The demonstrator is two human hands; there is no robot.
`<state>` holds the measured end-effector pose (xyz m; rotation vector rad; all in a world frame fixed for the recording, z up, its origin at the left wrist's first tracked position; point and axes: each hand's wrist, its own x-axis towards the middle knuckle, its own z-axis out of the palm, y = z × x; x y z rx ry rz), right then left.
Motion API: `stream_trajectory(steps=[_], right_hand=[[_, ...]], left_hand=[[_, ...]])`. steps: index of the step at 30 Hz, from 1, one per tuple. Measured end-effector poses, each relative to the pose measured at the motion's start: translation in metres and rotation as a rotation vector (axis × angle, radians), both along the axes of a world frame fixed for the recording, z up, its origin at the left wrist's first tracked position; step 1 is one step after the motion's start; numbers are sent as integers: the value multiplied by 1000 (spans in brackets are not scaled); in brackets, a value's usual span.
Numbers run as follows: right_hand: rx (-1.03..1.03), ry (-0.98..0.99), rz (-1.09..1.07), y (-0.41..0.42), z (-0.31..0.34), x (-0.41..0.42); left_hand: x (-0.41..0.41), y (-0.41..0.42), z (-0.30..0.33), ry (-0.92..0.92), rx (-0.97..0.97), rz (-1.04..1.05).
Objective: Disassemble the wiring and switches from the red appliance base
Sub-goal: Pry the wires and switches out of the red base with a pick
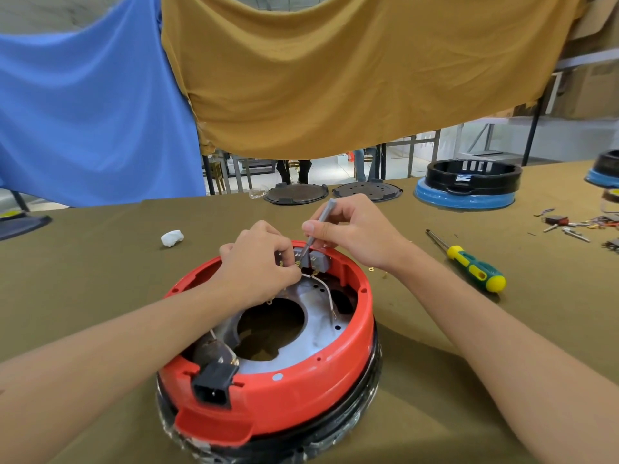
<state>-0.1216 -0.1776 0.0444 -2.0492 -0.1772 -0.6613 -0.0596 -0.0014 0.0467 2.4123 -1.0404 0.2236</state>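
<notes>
Nearest the lens, the red appliance base point(268, 390) sits upturned on the worktop point(100, 262) at the middle of its near edge, with a black power socket point(212, 385) clipped into the rim on the near side. Inside, a grey metal plate point(315, 326) with a round hole lies exposed, and a white wire point(326, 293) loops across it up to the grey switches point(315, 261) mounted on the far rim.

Reaching in over the rim, the left hand point(258, 266) has its fingers curled and pinching a brass terminal at the wire's end beside the switches, probably to steady it while it is worked loose. In the right hand point(348, 229), pinched between thumb and fingers, is a slim grey tool point(316, 226), slanted down so its tip meets the switch terminals; that angle looks suited to prying a connector off its tab.

A yellow-and-green screwdriver point(469, 262) lies to the right of the base, within easy reach. Removed wires and small parts point(576, 226) lie in a heap at the right edge. A white crumpled wad point(172, 237) rests to the left, and two dark round plates point(331, 192) with a black-and-blue base point(469, 185) line the far edge.
</notes>
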Motion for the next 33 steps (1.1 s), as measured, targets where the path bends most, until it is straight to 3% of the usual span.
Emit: stream_trajectory(steps=[9,33], right_hand=[[104,32,16,2,-1,2],[2,-27,-24,6,0,-1]], left_hand=[[0,0,0,1,0,1],[-2,1,1,8,-14,19]])
